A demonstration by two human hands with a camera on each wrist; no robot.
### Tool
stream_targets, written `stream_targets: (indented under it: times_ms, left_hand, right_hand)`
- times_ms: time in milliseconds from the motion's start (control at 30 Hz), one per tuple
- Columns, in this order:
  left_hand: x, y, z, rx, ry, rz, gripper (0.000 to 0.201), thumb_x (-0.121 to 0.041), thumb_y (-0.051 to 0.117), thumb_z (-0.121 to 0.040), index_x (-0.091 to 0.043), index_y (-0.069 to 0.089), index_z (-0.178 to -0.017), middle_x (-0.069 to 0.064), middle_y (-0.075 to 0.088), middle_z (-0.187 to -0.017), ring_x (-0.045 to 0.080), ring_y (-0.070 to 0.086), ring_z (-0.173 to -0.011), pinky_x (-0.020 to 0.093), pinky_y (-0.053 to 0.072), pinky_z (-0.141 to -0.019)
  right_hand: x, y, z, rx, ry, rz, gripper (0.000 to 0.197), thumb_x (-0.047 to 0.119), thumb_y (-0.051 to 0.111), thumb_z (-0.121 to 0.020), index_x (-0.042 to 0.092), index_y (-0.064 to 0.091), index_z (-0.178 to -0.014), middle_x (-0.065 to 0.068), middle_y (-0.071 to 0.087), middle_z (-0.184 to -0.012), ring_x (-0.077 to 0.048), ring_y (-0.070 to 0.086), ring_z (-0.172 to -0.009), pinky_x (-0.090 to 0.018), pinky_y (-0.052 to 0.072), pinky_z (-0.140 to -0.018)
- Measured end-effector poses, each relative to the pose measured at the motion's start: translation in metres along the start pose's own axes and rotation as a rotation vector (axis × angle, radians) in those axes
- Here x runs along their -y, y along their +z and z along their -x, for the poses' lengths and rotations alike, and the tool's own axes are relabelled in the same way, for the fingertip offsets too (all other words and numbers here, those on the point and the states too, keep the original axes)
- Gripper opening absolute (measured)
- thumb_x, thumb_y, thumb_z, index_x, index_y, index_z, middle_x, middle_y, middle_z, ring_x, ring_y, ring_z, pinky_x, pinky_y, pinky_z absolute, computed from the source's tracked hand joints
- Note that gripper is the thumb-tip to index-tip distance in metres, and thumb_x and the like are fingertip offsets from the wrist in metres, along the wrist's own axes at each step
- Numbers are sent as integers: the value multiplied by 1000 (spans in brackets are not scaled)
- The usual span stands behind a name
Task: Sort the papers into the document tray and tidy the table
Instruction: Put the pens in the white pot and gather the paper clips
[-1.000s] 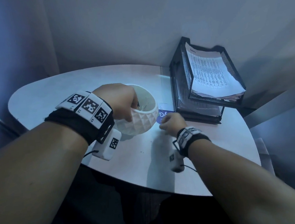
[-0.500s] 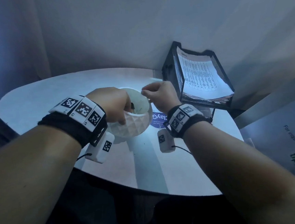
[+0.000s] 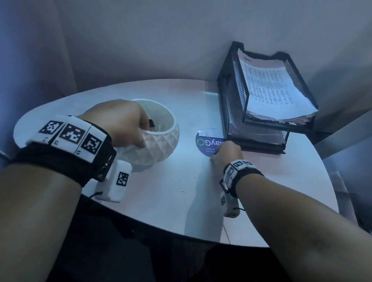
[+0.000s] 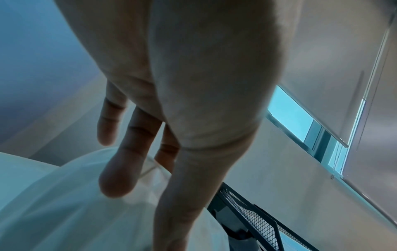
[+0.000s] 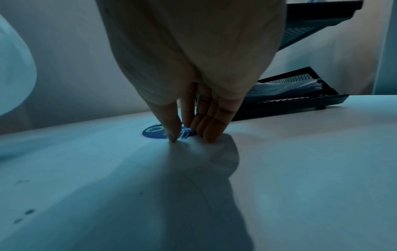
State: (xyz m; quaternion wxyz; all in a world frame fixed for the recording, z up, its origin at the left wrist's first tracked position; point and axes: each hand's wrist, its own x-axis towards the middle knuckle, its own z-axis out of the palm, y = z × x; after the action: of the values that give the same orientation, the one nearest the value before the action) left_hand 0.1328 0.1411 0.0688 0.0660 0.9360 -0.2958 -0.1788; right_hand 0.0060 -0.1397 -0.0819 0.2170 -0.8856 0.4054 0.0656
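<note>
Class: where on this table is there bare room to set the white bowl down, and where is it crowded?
Bare table lies along the near edge between the two wrists, and behind the white bowl toward the wall. It is crowded by the document tray, where the right hand works over the blue sticker.

Overhead head view; close, table-level wrist views

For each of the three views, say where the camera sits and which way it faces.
Head: on the head, facing down at the table; both forearms, left hand gripping the bowl, right hand at the sticker.
Left wrist: under the wrist, looking along the left hand over the bowl toward the tray.
Right wrist: low over the table, looking along the right hand, fingertips at the sticker.
Shared: all three show the tray.
</note>
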Motion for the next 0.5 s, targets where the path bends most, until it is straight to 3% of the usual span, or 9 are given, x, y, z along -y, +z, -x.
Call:
stream_targets:
  times_ms: [233,333,433,500]
  left_hand:
    - [-5,-1,-4,2,21,8,21,-40,84,-75,-40,75,-94,-14,66,-85,14,61,-84,30,43,-64]
    - [-10,-3,-6,0,34,10,22,-41,85,-76,-40,73,-95,-14,64,-86,16,61,-86,30,44,-65]
    - [-11,-3,-7,-6,37,21,23,-40,85,-76,-39,74,-96,-13,65,-86,16,62,-86,30,44,-65]
    - [-9,-3,-8,-4,35,26,24,-40,85,-76,-38,75,-98,-13,65,-86,17,62,-85,31,45,-66]
  right_hand:
    - [4,4,-8,33,-89,77,26,7,59,-85,13,81,-97,-13,76,-99,-37,70,-94,-35,60,-85]
    - [7,2,-12,61,-99,103,22,8,60,-81,12,80,-91,-13,74,-91,-36,70,-90,-32,59,-80]
    - [16,-3,-20,1,-108,68,18,6,60,-78,9,78,-78,-14,73,-79,-36,67,-80,-32,58,-74]
    - [23,-4,-30,-50,-167,36,21,5,59,-80,7,80,-81,-17,76,-83,-38,69,-84,-35,60,-76]
